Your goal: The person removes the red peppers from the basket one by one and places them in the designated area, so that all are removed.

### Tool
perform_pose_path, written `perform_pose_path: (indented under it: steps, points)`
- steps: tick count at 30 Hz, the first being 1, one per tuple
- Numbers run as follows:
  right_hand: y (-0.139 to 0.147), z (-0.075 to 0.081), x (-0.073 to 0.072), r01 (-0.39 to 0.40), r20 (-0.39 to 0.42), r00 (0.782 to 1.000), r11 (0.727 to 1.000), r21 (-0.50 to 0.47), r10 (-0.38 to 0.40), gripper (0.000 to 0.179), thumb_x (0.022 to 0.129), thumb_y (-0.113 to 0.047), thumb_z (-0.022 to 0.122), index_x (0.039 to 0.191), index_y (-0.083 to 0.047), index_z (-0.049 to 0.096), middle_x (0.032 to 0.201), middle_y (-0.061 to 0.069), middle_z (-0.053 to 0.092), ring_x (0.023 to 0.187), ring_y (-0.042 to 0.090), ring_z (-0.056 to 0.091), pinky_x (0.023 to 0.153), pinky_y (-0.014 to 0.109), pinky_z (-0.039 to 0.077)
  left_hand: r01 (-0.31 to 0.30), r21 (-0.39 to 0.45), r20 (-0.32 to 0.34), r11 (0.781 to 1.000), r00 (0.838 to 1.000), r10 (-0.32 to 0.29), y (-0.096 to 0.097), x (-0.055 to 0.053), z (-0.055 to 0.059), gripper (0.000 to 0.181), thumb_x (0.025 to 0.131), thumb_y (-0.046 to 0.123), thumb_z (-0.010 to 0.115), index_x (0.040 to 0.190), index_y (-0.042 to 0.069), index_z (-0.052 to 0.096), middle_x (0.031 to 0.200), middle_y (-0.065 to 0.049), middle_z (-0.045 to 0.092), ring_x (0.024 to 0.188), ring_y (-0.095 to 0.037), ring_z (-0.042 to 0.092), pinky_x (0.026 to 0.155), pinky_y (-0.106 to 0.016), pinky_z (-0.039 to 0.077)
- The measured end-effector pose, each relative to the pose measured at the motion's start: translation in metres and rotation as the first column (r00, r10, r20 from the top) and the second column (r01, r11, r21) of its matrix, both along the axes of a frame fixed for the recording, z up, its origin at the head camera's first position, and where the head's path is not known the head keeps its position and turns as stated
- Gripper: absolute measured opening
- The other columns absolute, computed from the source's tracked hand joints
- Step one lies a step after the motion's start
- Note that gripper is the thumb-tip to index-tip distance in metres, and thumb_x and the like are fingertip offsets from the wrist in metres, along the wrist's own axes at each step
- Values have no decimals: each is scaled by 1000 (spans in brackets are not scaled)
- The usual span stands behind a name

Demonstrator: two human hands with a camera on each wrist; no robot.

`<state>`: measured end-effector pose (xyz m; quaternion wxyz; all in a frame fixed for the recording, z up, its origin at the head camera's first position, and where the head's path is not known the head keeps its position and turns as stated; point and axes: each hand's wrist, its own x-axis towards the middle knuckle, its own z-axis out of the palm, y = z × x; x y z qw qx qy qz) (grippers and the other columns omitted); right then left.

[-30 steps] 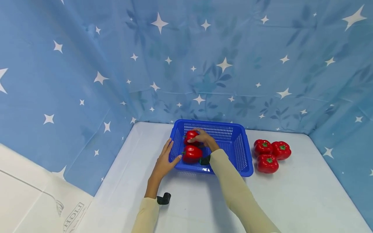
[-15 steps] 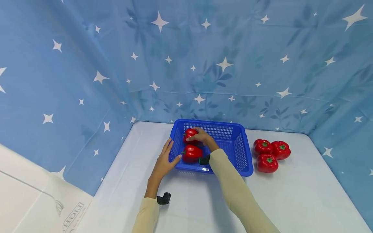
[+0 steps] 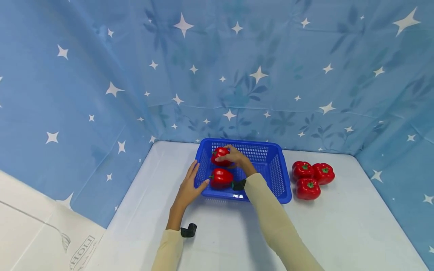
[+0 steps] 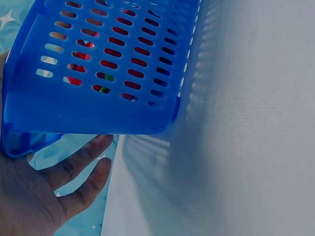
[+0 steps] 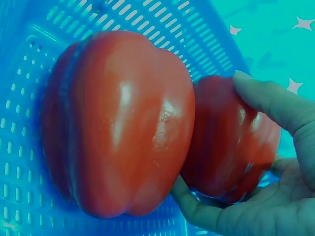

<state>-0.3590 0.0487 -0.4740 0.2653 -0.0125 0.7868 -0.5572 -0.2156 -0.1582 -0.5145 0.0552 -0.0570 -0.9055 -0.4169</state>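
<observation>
In the head view, my right hand [image 3: 236, 157] reaches into the blue plastic basket [image 3: 287, 177] and grips a red bell pepper [image 3: 218, 158] at its back left. Up close in the right wrist view, thumb and fingers lie on opposite sides of that bell pepper [image 5: 216, 132]. A second red bell pepper [image 3: 221, 178], green stem facing left, lies in the basket just in front of it. My left hand [image 3: 187, 191] rests at the basket's front left corner, its fingers extended. Through the slots of the basket wall [image 4: 88, 110], red and green show in the left wrist view.
To the right of the basket, three more red bell peppers [image 3: 307, 188] sit close together on the white table [image 3: 352, 222], stems up. A blue curtain [image 3: 288, 124] with white stars hangs right behind the basket and along both sides.
My right hand has shifted the gripped bell pepper slightly back and away from the front one, widening the gap between them. The left hand stays at the basket corner.
</observation>
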Motion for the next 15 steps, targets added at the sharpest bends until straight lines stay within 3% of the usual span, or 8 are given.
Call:
perform_pose_path:
  steps: [15]
  points:
    - [5, -1, 1, -29, 2, 1000, 998, -65, 29, 82, 83, -13, 76, 150, -16, 28, 151, 19, 33, 137, 45, 37, 96, 56, 51, 6, 5, 0, 1000, 1000, -6, 0, 1, 1, 84, 90, 53, 61, 157, 19, 22, 166, 5, 11, 149, -35, 23, 110, -62, 33]
